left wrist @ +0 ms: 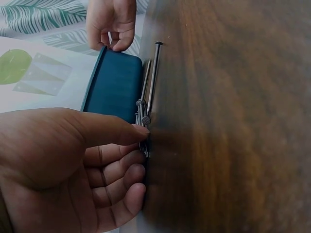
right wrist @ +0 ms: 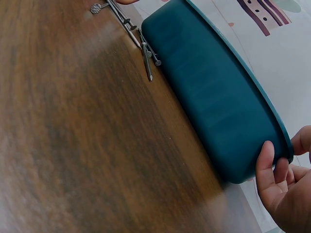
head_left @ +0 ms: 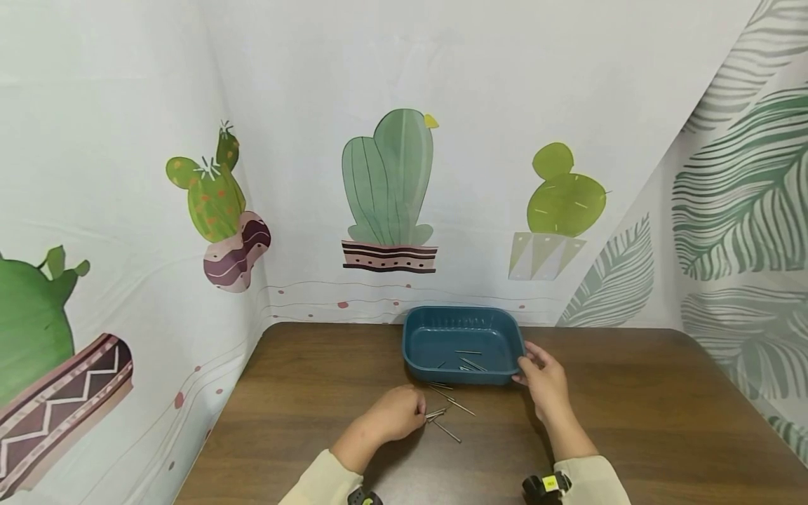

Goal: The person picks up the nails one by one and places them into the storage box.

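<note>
A dark teal plastic tray [head_left: 454, 377] rests at the far side of the table, with several nails [head_left: 473, 365] inside it. My right hand [head_left: 548, 386] grips its right end, thumb on the near wall and fingers around the corner. More nails [head_left: 463, 407] lie scattered on the wood just in front of the tray. There my left hand [head_left: 396, 414] pinches at a few nails [left wrist: 145, 119] with thumb and forefinger, down at the table surface. Its fingertips partly hide them, so their number cannot be told. In the right wrist view the loose nails [right wrist: 127, 22] overlap one another.
The brown wooden table [head_left: 303, 407] ends behind the tray against a white cloth backdrop [head_left: 303, 175] printed with cacti and leaves. A black strapped device [head_left: 546, 486] sits on my right wrist.
</note>
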The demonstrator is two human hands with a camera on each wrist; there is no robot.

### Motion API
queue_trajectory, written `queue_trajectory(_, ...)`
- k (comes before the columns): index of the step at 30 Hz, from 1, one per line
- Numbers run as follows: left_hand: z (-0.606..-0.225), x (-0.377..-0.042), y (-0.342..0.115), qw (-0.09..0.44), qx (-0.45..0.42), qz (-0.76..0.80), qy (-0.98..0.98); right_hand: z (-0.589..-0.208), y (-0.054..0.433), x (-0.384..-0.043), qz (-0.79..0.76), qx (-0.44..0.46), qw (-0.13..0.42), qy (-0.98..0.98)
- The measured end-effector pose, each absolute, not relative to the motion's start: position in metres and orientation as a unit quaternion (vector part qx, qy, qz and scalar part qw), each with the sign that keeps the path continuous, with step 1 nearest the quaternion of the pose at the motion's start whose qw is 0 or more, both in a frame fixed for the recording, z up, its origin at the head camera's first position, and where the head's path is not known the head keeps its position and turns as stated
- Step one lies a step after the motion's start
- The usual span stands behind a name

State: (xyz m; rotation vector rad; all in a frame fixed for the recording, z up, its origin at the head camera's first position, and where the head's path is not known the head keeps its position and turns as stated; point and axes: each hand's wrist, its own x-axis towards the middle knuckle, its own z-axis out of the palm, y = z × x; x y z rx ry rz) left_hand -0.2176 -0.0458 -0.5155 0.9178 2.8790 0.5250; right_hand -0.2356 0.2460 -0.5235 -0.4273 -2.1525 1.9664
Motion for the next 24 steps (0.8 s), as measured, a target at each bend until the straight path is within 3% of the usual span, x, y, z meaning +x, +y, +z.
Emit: queue_trajectory(24, -0.5119, -0.2152, -0.047, 0.033, 0.302, 0.177, 0.936, -0.5236, 0.2464, -0.2361, 0.671, -0.145, 0.105, -0.719)
